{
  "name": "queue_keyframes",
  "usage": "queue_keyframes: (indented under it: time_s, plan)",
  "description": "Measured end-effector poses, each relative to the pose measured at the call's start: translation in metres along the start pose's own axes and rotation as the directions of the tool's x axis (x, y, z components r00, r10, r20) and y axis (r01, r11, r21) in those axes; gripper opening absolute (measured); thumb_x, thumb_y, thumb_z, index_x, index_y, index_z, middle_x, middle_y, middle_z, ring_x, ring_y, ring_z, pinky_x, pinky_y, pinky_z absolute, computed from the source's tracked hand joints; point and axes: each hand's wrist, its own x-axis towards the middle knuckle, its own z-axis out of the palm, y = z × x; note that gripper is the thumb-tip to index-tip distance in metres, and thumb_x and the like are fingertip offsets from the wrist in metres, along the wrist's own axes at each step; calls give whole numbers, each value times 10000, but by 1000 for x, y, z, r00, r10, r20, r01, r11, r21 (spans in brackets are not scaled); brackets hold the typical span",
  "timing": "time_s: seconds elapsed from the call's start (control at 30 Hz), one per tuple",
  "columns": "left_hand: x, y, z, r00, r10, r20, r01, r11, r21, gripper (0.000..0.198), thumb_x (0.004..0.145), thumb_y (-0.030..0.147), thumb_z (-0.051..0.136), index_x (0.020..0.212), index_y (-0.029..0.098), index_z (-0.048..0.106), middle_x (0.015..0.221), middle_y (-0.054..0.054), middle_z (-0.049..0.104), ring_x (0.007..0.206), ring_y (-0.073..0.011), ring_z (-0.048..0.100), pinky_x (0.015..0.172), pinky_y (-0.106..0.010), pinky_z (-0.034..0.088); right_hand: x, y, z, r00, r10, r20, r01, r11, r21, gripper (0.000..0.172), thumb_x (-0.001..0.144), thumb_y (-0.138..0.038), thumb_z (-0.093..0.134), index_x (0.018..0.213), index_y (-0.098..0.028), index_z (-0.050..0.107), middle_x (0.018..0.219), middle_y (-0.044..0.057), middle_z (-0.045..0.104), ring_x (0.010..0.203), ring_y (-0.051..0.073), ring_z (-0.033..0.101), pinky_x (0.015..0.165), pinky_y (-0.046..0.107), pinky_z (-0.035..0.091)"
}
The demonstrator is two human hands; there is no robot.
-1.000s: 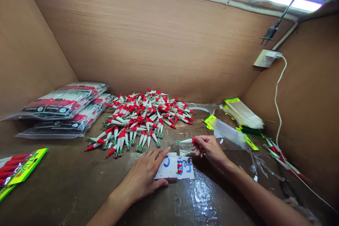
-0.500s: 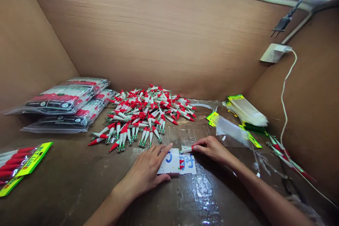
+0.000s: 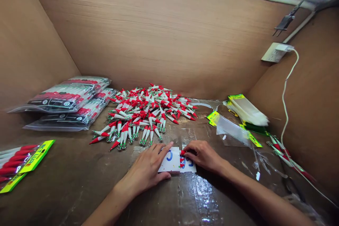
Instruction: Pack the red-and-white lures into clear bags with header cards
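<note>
Your left hand (image 3: 148,164) lies over the white box (image 3: 168,166), its fingers laid along the top and its thumb held apart at the near edge. Your right hand (image 3: 205,153) pinches a lure (image 3: 182,153) by its red end, thumb against fingertips, at the right edge of the box; you cannot see the rest of that lure. More red ends (image 3: 182,164) show just beside it, over a white card (image 3: 192,168) with blue writing that sticks out from the box, partly under your right hand.

Beyond your hands, a loose pile of red and white lures (image 3: 150,109) spreads across the bench (image 3: 92,190). To the left of it you have filled clear bags (image 3: 60,102) stacked up, and nearer you, at the left edge, packs with yellow tops (image 3: 34,159). On your right lie a flat clear bag (image 3: 229,127), a stack of yellow-topped bags (image 3: 247,110) behind it, and a few more lures (image 3: 288,160) beneath a white cord (image 3: 284,102).
</note>
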Motion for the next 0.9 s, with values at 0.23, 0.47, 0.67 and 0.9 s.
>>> queue_keyframes:
  time_s: [0.23,0.47,0.67,0.9]
  plan:
    - [0,0,1,1000,-12,-7,12,1000,-15,903,819,456,740,1567,373,241,1438,-71,506,1268,-317,500,1064,-473,414,7,-1,22,981,-191,-32,186,976,-117,178,975,-223,592,1026,-253,759,898,56,705,867,196,619,779,290,450]
    - [-2,-3,3,999,-34,4,34,999,-8,995,765,424,799,1572,386,219,1461,-68,494,1281,-327,485,1062,-484,420,21,16,-16,986,-156,-59,156,988,-5,191,960,-347,614,1025,-238,757,1004,54,715,930,185,652,832,279,484]
    - [-1,-1,0,999,-43,-2,42,999,-13,974,762,410,788,1566,389,239,1464,-71,495,1290,-326,489,1071,-482,413,101,74,-91,870,311,-382,-395,904,-165,268,977,-308,542,1149,-195,713,1190,113,706,1135,254,621,963,328,442]
    - [-2,-4,2,999,-49,11,50,998,-28,992,729,401,815,1560,380,273,1465,-79,504,1295,-330,495,1083,-475,406,150,114,-101,825,479,-301,-534,834,-137,241,948,-337,660,1130,-181,672,1173,89,670,1054,244,653,903,410,540]
